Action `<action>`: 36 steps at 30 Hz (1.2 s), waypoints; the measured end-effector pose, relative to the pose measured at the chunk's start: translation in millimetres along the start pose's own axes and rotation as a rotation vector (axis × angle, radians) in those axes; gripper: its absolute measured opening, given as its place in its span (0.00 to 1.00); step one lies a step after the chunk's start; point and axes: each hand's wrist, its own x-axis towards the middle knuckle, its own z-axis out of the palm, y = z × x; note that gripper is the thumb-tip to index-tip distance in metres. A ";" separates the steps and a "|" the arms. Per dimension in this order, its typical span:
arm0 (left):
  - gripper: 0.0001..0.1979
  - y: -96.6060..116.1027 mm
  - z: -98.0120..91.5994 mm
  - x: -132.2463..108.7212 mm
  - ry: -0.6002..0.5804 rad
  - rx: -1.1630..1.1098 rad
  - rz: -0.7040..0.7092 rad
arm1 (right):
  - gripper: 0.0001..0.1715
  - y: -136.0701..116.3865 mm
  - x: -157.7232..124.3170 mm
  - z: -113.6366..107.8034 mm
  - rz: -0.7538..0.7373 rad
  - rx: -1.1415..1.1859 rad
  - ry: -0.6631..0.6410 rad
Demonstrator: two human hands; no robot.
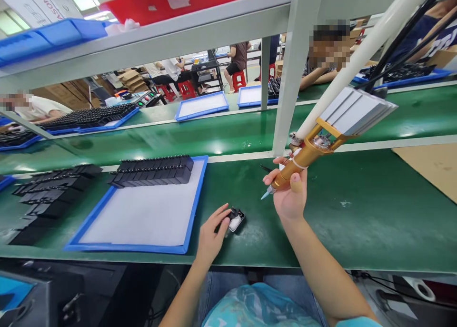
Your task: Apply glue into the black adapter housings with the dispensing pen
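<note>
Turquoise shirt (260,308), left fingers (222,213) narrow on black case (237,222), right fingers (296,181) around gold tool (298,164), black boxes (157,171) in tray (143,217)

This is a factory assembly line: black cases (153,172) stand in rows along the far edge of a blue-rimmed tray (143,217), and a gold tool (298,163) is held over the green bench (357,213). Past the bench's far edge, people (171,70) sit on red stools (186,89) near stacked cartons (133,82).

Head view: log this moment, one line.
left hand: on black case; right hand: holding gold tool; blue tip: apart from case; blue-rimmed tray: black boxes along far edge
</note>
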 end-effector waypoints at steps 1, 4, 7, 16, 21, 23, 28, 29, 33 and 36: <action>0.19 -0.4 2.0 -3.8 -0.004 0.087 0.046 | 0.18 -0.6 -1.4 0.8 0.012 0.000 -0.008; 0.26 -0.4 10.9 -10.4 0.028 0.249 0.083 | 0.19 -2.1 -7.6 3.7 0.036 0.002 -0.041; 0.20 4.8 21.4 -8.6 0.045 0.240 0.043 | 0.21 -3.7 -14.6 7.1 0.052 0.011 -0.070; 0.19 42.3 39.2 8.3 -0.020 0.194 0.128 | 0.22 -6.4 -19.7 11.3 0.071 0.084 -0.094; 0.17 51.5 39.1 12.8 -0.011 0.213 0.137 | 0.17 -5.1 -17.9 9.5 0.058 0.087 -0.088; 0.17 51.3 38.5 13.4 -0.011 0.215 0.135 | 0.14 -5.3 -17.8 9.2 0.049 0.107 -0.097; 0.17 50.0 38.2 12.6 -0.007 0.249 0.142 | 0.20 -6.7 -18.3 9.4 0.065 0.122 -0.118; 0.17 50.4 38.4 12.3 -0.005 0.256 0.148 | 0.21 -7.0 -18.5 9.4 0.073 0.119 -0.120; 0.17 52.3 40.4 12.6 0.003 0.273 0.175 | 0.21 -7.4 -18.8 9.7 0.077 0.119 -0.115; 0.19 50.5 44.4 14.5 -0.009 0.267 0.163 | 0.21 -7.6 -18.9 10.0 0.077 0.122 -0.110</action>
